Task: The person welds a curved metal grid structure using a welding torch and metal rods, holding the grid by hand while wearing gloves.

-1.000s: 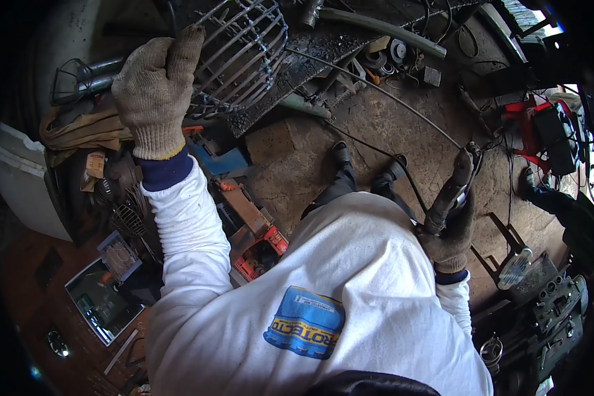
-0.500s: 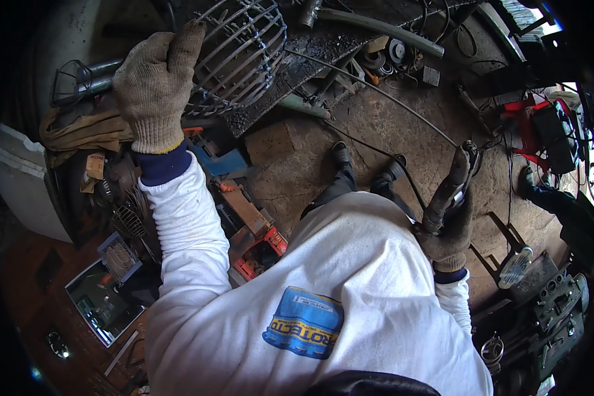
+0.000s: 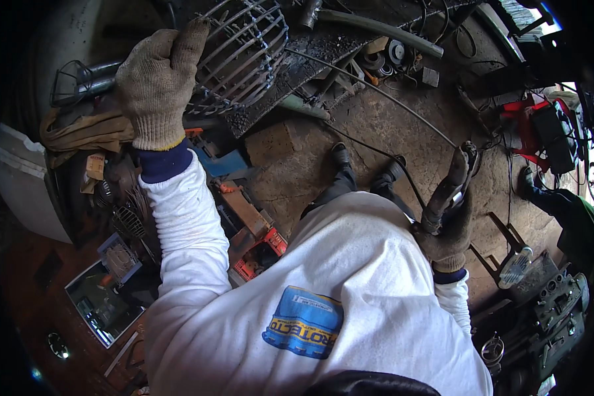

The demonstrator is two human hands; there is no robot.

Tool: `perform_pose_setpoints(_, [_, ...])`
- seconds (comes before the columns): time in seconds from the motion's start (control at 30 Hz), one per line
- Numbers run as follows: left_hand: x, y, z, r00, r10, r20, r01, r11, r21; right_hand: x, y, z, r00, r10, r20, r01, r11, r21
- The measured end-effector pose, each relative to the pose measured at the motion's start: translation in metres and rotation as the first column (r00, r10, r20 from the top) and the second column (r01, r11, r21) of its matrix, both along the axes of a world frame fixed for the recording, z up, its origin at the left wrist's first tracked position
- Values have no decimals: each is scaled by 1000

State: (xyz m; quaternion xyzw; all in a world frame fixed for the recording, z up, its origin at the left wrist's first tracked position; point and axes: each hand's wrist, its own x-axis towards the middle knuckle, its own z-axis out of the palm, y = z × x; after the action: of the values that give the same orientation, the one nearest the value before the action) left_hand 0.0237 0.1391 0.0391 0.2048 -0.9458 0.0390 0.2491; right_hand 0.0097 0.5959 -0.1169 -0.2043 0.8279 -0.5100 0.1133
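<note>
Gripping a rod holder on the right, left glove up by a bar cage

So the right hand [image 3: 450, 247] is gloved and wrapped around a dark holder [image 3: 470, 150]. Looks like a closed grip, though some fingers are hidden. A long thin rod [image 3: 402, 103] slants from the holder's tip up-left to the bench [image 3: 307, 69], its far end lying beside the cage in this view. Can't tell if they touch.

The left hand [image 3: 155, 92], also gloved, is up at the cage's left side, one digit stretched toward the bars. Its underside is hidden, so I can't tell how far it's curled, what it has hold of, or if it touches metal.

The cage [image 3: 261, 46] is rounded, made of metal bars, and sits by the bench's near edge. A curved tube [image 3: 383, 28] sticks out past the bench on the right.

Widest room to move is the floor [image 3: 376, 125] between the bench edge, the shoes [image 3: 340, 155] and the right hand, but the rod and a black cable [image 3: 412, 185] cross it. Tighter on the left: a red crate [image 3: 261, 256] and a brown block [image 3: 270, 143] crowd in near the left sleeve. Far right, a red chair [image 3: 520, 132] and someone else's leg [image 3: 549, 203] bound that side.
</note>
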Motion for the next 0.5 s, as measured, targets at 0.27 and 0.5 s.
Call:
perform_pose_setpoints(0.27, [0, -4, -4, 998, -41, -47, 40, 999, -12, 2, -1, 0, 999, -17, 28, 17, 1000, 16])
perform_pose_setpoints(0.5, [-1, -15, -3, 996, 87, -12, -85, 986, 143, 9, 18, -19, 992, -64, 105, 74, 992, -102])
